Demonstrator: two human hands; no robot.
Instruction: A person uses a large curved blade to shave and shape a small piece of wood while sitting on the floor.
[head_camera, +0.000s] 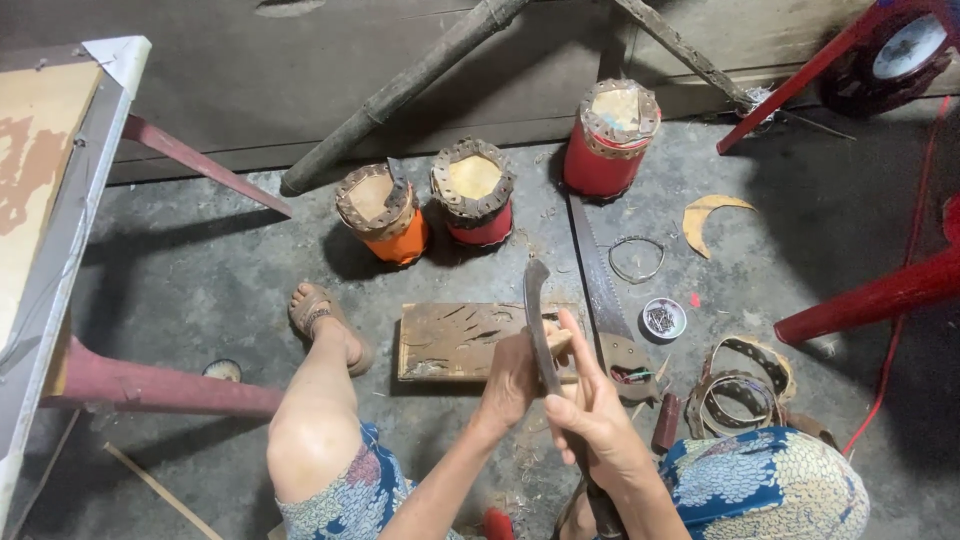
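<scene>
My right hand (592, 405) grips the handle of a long dark knife (538, 312) whose blade points up and away over the floor. My left hand (512, 378) holds a small pale piece of wood (556, 343) against the blade, just above a scarred wooden board (455, 340) lying on the concrete. Both hands meet in the middle of the view, between my knees in patterned blue cloth.
Three small drums stand at the back: an orange one (385, 215), a red one (474, 195) and a taller red one (606, 140). A hand saw (600, 290), a wire ring (637, 258), a round tin of nails (663, 319), leather rings (745, 385) and red stool legs (870, 298) surround me.
</scene>
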